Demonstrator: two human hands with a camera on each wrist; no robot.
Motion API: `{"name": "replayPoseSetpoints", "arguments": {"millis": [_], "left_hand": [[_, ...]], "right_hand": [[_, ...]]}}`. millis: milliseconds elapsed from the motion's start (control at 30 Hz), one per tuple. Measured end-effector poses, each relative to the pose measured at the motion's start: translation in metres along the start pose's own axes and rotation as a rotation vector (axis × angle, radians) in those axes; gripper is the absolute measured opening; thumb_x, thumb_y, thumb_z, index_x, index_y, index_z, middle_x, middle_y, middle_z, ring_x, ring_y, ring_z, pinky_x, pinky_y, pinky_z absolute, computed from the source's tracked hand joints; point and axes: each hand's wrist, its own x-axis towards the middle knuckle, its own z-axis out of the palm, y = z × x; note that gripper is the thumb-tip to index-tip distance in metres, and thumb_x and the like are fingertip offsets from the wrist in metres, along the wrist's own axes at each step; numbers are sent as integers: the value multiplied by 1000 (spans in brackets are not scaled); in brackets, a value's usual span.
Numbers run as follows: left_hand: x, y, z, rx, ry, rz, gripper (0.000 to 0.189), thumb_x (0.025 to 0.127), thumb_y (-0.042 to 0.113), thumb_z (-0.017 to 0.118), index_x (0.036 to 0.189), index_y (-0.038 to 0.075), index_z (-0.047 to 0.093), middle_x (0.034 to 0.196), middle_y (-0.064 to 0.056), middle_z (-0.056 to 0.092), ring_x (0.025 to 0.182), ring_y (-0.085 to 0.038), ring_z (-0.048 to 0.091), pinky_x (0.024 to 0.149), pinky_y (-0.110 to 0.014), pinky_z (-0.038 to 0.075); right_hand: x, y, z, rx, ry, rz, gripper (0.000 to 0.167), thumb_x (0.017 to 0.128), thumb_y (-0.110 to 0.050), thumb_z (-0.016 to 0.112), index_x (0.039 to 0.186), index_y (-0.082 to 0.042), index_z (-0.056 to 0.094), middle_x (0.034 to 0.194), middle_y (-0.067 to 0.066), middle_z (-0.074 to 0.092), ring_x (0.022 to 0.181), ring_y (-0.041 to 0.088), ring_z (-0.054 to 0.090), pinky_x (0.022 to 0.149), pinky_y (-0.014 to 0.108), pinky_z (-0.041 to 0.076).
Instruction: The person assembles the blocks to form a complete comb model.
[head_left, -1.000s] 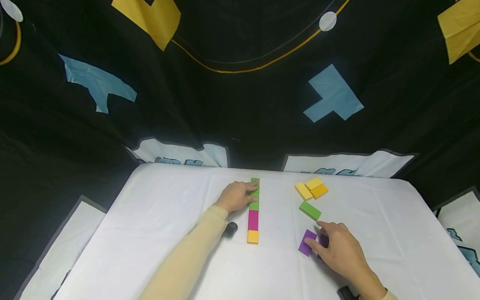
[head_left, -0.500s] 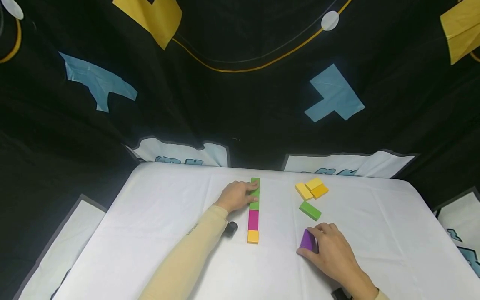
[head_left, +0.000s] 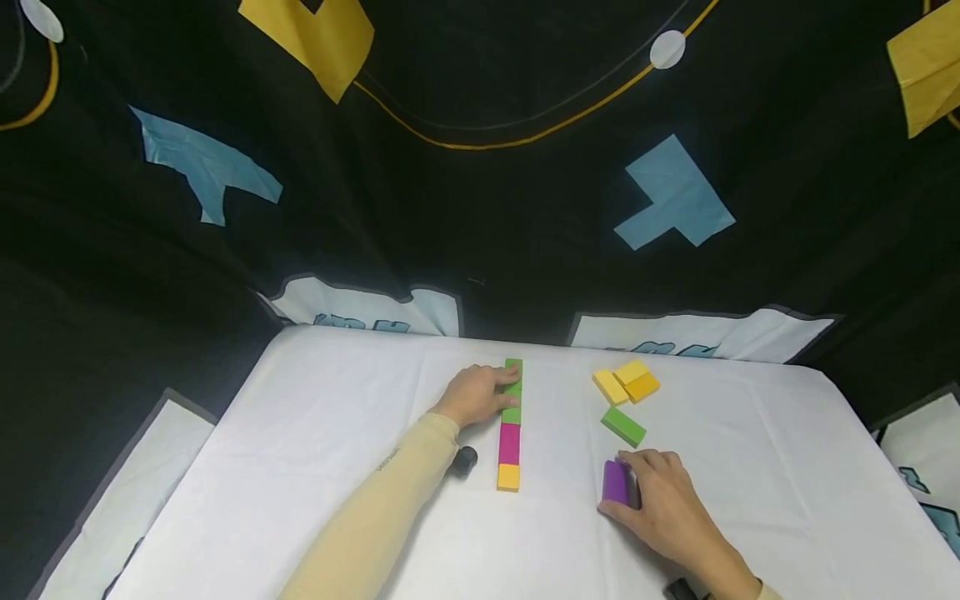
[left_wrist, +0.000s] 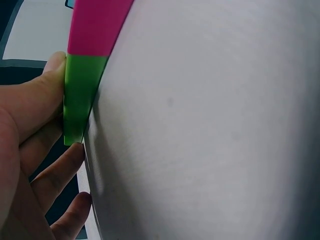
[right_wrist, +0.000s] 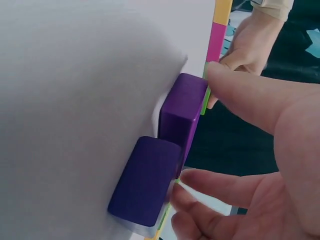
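Note:
On the white table a straight row runs away from the wearer: a yellow block [head_left: 508, 478], a magenta block [head_left: 509, 444], then a green stretch [head_left: 512, 415] at the far end. My left hand [head_left: 472, 396] rests its thumb and a fingertip on this green part, other fingers spread beside it. To the right, my right hand [head_left: 663, 496] pinches a purple block [head_left: 615, 482] lengthwise, thumb at the near end, forefinger at the far end. In the right wrist view a second, darker purple block [right_wrist: 146, 182] lies close alongside; the hand hides it from the head view.
Beyond the right hand lies a loose green block [head_left: 623, 427]. Several yellow blocks [head_left: 628, 382] are grouped behind it. A black curtain with coloured patches hangs past the table's [head_left: 360, 400] far edge.
The right hand has moved left onto the purple block and closed thumb and forefinger on its ends; the block has turned straighter. The left hand stays on the row.

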Motion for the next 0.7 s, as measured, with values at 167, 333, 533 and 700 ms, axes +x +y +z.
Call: {"name": "replayPoseSetpoints", "arguments": {"millis": [167,333,533,700], "left_hand": [[-1,1,-1,-1,6,0,50,92,33,74,139,20,62,146,8,54,137,-25,49,114,-40,40],[-2,0,-1,-5,14,11,50,92,33,74,139,19,62,145,7,55,136,-26,50,113,-41,40],[-3,-2,0,7,15,3,50,92,34,74,138,20,63,145,9,55,136,-25,51,113,-40,41],[-2,0,2,3,12,16,50,92,33,74,138,19,63,145,8,55,135,-25,52,112,-40,42]], "right_hand": [[-2,0,1,-22,-23,32,69,78,-45,85,124,3,65,115,15,64,110,35,52,90,52,45],[-1,0,1,-21,-44,38,68,79,-43,84,125,2,65,119,15,64,113,35,52,92,53,45],[0,-1,3,-1,-62,64,68,78,-44,85,125,2,66,119,15,65,113,33,52,94,53,46],[1,-3,3,11,-81,129,73,76,-47,85,124,3,66,118,14,65,112,30,52,93,49,50]]}}
